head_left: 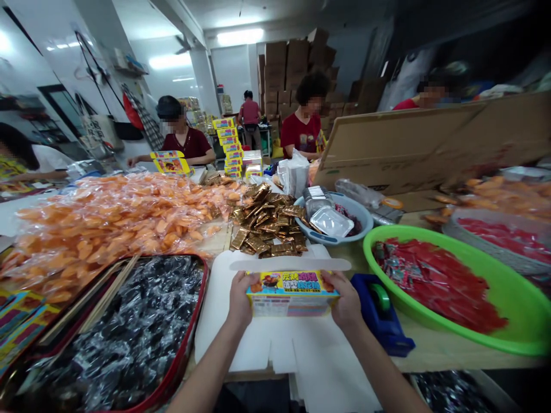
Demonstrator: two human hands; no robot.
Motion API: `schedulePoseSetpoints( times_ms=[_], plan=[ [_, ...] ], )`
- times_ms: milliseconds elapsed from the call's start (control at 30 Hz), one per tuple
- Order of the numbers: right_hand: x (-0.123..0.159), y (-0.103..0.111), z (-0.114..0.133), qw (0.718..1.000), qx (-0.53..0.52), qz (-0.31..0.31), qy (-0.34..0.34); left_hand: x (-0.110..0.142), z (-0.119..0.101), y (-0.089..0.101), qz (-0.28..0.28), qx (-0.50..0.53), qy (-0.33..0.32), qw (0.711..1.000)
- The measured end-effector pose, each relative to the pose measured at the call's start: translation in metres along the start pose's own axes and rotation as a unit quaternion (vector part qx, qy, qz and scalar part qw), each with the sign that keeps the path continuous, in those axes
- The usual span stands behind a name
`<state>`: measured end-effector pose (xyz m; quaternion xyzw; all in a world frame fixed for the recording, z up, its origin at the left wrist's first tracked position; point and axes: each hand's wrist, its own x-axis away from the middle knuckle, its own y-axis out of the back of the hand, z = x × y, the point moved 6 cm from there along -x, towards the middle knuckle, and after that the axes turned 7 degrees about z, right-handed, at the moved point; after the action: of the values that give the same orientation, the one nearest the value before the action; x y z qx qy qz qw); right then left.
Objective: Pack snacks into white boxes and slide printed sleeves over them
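Two hands on my feed: the left hand (242, 299) and right hand (345, 299) hold one printed carton (293, 293) by its ends over a white card blank (232, 327) on the tabletop (430, 355), one blue tape dispenser (379, 312) just right.

The small print on the printed box (293, 293) is too fine to read, and the left hand (240, 301) and the right hand (344, 302) cover both its ends. The red-rimmed tray (186, 344) runs off the lower left corner, and the black glossy wrappers (120, 327) in it show no readable detail. A co-worker (49, 158) is cut off by the left edge. At upper right, a cardboard sheet (413, 149) hides a second co-worker (404, 104) below the chest. Any markings on the red packets (434, 281) in the green basin (508, 321) are too small to tell.
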<state>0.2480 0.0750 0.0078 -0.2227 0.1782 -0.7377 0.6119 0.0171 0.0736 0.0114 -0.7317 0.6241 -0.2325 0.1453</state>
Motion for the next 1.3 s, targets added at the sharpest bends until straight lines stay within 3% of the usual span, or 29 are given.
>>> schedulePoseSetpoints(
  times_ms=[200, 400, 500, 567, 633, 733, 867, 1100, 1200, 1300],
  plan=[
    [0.0, 0.002, -0.001, 1.0, 0.009, 0.015, 0.016, 0.008, 0.001, -0.005, 0.117, 0.011, -0.011, 0.993],
    [-0.001, -0.001, 0.0, 0.998, -0.013, 0.037, 0.041, 0.002, 0.002, 0.001, 0.055, -0.015, -0.045, 0.997],
    [-0.005, 0.005, 0.022, 0.994, 0.046, 0.035, 0.088, -0.001, 0.002, -0.001, 0.045, -0.017, -0.04, 0.998],
    [-0.005, 0.007, 0.049, 0.97, 0.19, 0.037, 0.149, -0.002, 0.001, -0.002, 0.049, -0.014, -0.03, 0.998],
    [-0.004, 0.0, 0.075, 0.915, 0.357, 0.074, 0.175, -0.003, 0.0, -0.003, 0.051, -0.012, -0.024, 0.998],
    [-0.001, -0.019, 0.092, 0.843, 0.49, 0.187, 0.118, -0.003, -0.002, -0.004, 0.046, -0.014, -0.019, 0.999],
    [0.003, -0.038, 0.094, 0.796, 0.536, 0.279, 0.024, -0.002, -0.003, -0.004, 0.04, -0.012, -0.018, 0.999],
    [-0.002, -0.037, 0.086, 0.834, 0.471, 0.278, -0.07, 0.0, -0.005, -0.006, 0.047, -0.016, -0.019, 0.999],
    [-0.002, -0.037, 0.086, 0.839, 0.469, 0.269, -0.057, -0.001, -0.003, -0.004, 0.044, -0.015, -0.022, 0.999],
    [0.002, -0.038, 0.089, 0.82, 0.512, 0.256, -0.017, -0.002, -0.002, -0.003, 0.047, -0.011, -0.018, 0.999]
  ],
)
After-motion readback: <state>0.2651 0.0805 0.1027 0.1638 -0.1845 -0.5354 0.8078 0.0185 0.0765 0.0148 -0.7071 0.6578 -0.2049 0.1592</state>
